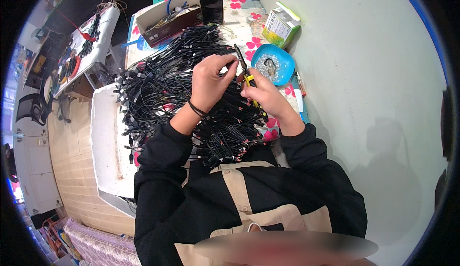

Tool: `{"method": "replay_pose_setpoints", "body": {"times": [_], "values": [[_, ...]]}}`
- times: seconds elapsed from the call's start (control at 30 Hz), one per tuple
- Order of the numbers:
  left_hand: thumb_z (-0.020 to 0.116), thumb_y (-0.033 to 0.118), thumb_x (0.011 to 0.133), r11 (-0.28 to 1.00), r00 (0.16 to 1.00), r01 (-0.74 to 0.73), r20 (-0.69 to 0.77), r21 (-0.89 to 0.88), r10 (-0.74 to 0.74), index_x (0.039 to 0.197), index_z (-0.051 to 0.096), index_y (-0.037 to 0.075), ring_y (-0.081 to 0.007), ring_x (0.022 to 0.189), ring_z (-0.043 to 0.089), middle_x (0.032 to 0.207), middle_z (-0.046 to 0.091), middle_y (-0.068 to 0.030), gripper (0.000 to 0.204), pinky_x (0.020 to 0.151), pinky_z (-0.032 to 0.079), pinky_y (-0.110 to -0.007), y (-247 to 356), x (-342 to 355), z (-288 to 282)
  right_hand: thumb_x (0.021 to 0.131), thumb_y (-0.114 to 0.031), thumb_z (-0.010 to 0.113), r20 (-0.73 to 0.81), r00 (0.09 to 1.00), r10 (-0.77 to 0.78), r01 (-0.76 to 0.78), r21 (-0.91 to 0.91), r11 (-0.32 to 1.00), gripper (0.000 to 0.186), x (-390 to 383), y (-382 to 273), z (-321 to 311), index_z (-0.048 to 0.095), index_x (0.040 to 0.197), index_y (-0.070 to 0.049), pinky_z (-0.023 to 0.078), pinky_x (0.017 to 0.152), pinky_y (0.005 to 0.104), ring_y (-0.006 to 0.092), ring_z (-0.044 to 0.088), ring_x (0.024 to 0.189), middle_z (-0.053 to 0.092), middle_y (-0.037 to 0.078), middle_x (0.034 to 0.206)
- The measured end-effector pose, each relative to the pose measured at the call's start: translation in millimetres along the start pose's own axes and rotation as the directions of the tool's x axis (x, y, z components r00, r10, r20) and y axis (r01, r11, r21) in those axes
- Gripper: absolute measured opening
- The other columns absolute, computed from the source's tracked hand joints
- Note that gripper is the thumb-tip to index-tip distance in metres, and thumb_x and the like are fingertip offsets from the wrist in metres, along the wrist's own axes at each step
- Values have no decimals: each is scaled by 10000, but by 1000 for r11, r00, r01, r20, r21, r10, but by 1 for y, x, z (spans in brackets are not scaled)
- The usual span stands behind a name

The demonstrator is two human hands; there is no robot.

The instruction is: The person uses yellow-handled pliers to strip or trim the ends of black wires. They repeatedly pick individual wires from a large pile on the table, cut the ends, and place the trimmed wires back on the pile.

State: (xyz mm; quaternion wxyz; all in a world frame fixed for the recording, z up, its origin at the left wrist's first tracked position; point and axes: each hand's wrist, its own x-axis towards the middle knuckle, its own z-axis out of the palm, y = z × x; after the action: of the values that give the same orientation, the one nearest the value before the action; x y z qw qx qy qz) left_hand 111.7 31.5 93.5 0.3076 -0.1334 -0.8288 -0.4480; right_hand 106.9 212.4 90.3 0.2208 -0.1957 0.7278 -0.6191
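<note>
My right hand (263, 91) is wrapped round a slim black-and-yellow wire stripper (250, 80), its dark jaws pointing away from me. Close to those jaws, my left hand (211, 79) pinches the end of a thin black cable, mostly hidden by the fingers. Below and around both hands lies a large heap of black cables (163, 89). Many have plugs at the left side, and bare reddish wire ends (244, 146) show at the near right.
A blue bowl (288, 68) with small clear scraps sits right of my hands, near the pale wall (364, 74). Behind it stands a green-and-white box (282, 26). A phone (211, 7) leans by an open carton (167, 29). A white foam box (106, 141) is at left.
</note>
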Motion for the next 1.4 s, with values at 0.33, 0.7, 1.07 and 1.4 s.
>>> {"method": "replay_pose_setpoints", "body": {"times": [0.33, 0.7, 1.07, 1.4], "values": [[742, 46, 777, 993, 996, -88, -22, 77, 90, 880, 702, 32, -296, 670, 632, 753, 657, -123, 111, 611, 502, -382, -1, -2, 4, 794, -196, 616, -63, 994, -87, 76, -155, 985, 379, 4, 6, 1, 527, 1070, 48, 457, 602, 331, 188, 580, 683, 581, 130, 818], [702, 158, 878, 973, 673, 53, 727, -225, 132, 957, 717, 29, -289, 924, 670, 956, 700, -121, 152, 834, 526, -362, -19, 0, -15, 819, -66, 558, -133, 979, 155, -74, 478, 876, 294, -10, 26, -39, 532, 1105, 1, 382, 571, 245, 84, 453, 623, 500, 0, 761], [681, 121, 773, 746, 792, -464, 601, 478, 108, 826, 650, 38, -309, 935, 585, 900, 597, -117, 103, 845, 491, -412, -142, 55, 80, 836, -99, 535, -99, 989, 110, -79, 276, 958, 285, -10, 36, -40, 516, 1105, -7, 368, 600, 230, 75, 447, 657, 497, 2, 779], [578, 40, 952, 861, 897, 308, 424, -405, -121, 1097, 611, 6, -114, 810, 679, 951, 719, -72, 152, 720, 534, -279, -77, 40, 21, 839, -150, 557, -79, 994, 72, -52, 233, 971, 298, -2, 30, -29, 523, 1100, -10, 394, 661, 242, 81, 468, 701, 513, 2, 803]]}}
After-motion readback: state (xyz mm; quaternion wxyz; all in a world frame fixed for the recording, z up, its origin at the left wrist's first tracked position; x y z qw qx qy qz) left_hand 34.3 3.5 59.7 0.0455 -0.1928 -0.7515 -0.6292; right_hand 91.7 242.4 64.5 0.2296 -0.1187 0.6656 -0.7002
